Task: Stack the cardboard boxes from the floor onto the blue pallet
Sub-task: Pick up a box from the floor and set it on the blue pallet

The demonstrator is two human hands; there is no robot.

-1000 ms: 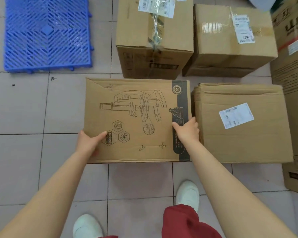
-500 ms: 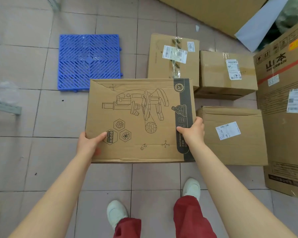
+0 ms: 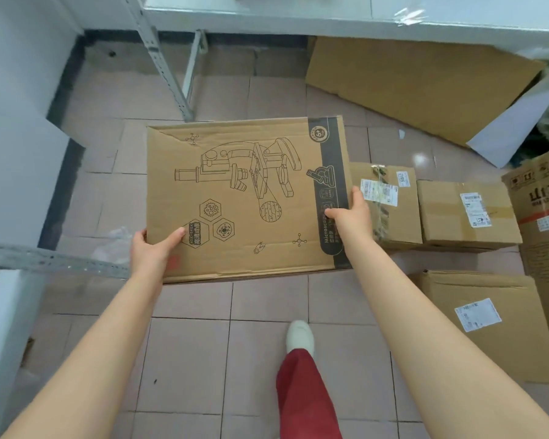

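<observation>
I hold a flat cardboard box printed with a microscope drawing (image 3: 248, 198) up off the floor in front of me. My left hand (image 3: 152, 248) grips its near left corner, thumb on top. My right hand (image 3: 349, 213) grips its right edge over the black stripe. The blue pallet is hidden from view, presumably behind the held box. On the floor to the right are a taped box with labels (image 3: 384, 204), a second box with a white label (image 3: 466, 213), and a nearer box with a label (image 3: 488, 324).
A tall box with red stripe (image 3: 542, 213) stands at the right edge. A large flat cardboard sheet (image 3: 419, 87) leans at the back right. Metal shelf legs (image 3: 162, 58) and a white shelf (image 3: 10, 172) are at the left. My shoe (image 3: 300, 337) is on the tiles.
The microscope box has come up off the floor and higher in my view. My head has lifted and turned left; the pallet, visible before, is now out of sight.
</observation>
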